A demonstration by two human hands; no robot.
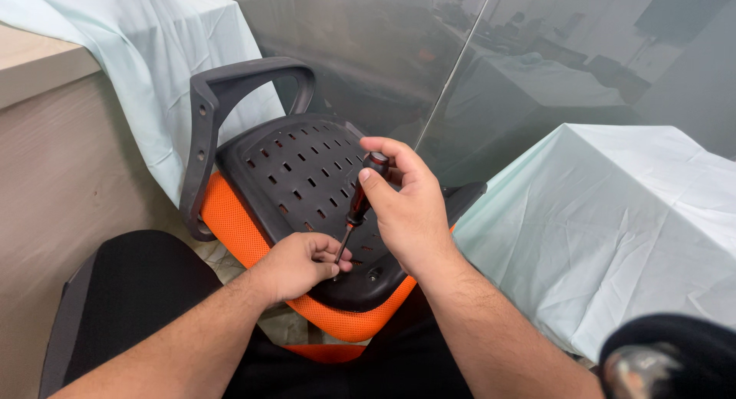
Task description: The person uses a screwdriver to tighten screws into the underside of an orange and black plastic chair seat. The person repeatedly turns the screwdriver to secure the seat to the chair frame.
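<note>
An upturned chair seat [299, 169] lies before me, its black perforated plastic underside up and orange mesh cushion [245, 238] below. A dark grey armrest loop [222, 92] rises at its left. My right hand [410, 207] grips the red-and-black handle of a screwdriver [359, 203], held almost upright. Its tip meets the seat's near edge, where my left hand [303, 262] pinches the shaft close to the tip. A screw hole [374, 274] shows just right of that spot.
Pale green cloth [613, 215] drapes a table at the right and another [153, 54] at the upper left over a beige counter. A glass partition [460, 54] stands behind. A black seat back [130, 292] lies at lower left, a dark round object [667, 361] at lower right.
</note>
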